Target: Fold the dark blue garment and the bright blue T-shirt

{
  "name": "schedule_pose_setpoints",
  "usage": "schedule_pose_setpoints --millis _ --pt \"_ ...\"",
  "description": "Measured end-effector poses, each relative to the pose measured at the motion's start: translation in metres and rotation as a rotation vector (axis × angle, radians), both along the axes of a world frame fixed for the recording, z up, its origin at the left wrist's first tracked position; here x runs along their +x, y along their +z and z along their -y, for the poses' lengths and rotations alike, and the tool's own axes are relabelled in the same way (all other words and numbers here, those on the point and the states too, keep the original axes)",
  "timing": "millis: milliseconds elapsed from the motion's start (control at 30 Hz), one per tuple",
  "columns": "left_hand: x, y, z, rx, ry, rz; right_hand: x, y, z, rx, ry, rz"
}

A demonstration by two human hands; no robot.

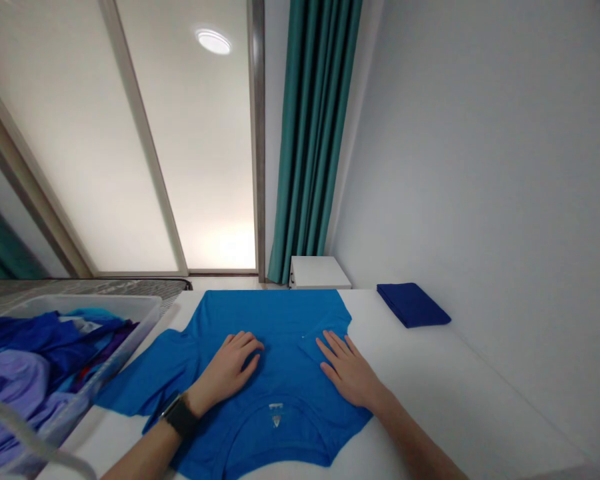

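A blue T-shirt [280, 373] lies spread on the white table, its neckline toward me and its hem at the far side. One sleeve sticks out to the left; the right sleeve seems tucked in or folded over. My left hand [235, 367], with a dark watch on the wrist, rests on the left part of the shirt, its fingers loosely bent and apart from the thumb. On the right part, my right hand [349, 370] presses flat with its fingers spread. Neither hand grips the cloth visibly.
A folded navy cloth [413, 305] lies on the table [460, 400] at the right, near the wall. At the left stands a clear plastic bin [140, 307] full of crumpled clothes. A small white cabinet [320, 272] and a green curtain [317, 133] are beyond the table.
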State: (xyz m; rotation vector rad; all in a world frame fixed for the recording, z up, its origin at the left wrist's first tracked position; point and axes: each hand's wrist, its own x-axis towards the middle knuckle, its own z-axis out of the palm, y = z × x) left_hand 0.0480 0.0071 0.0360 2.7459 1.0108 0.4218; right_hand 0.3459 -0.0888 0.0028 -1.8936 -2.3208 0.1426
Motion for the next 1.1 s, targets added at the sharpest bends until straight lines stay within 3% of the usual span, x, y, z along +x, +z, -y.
schedule_pose_setpoints --millis 267,567,767,900,1100 --pt "0.000 -0.002 0.007 -0.076 -0.031 0.000 -0.006 0.011 -0.009 -0.035 -0.009 -0.115" --pt "-0.005 -0.005 0.003 -0.070 -0.076 0.058 -0.081 0.031 -0.036 -0.038 0.202 -0.161" --pt "-0.010 -0.001 0.001 -0.062 -0.068 0.076 -0.118 0.033 -0.053 0.030 0.174 -0.134" --pt "-0.037 0.005 -0.020 0.049 0.125 0.078 -0.126 0.019 -0.050 0.092 0.148 -0.149" --pt "-0.098 -0.008 -0.057 0.110 0.617 -0.083 -0.119 0.006 -0.046 0.037 0.163 -0.236"
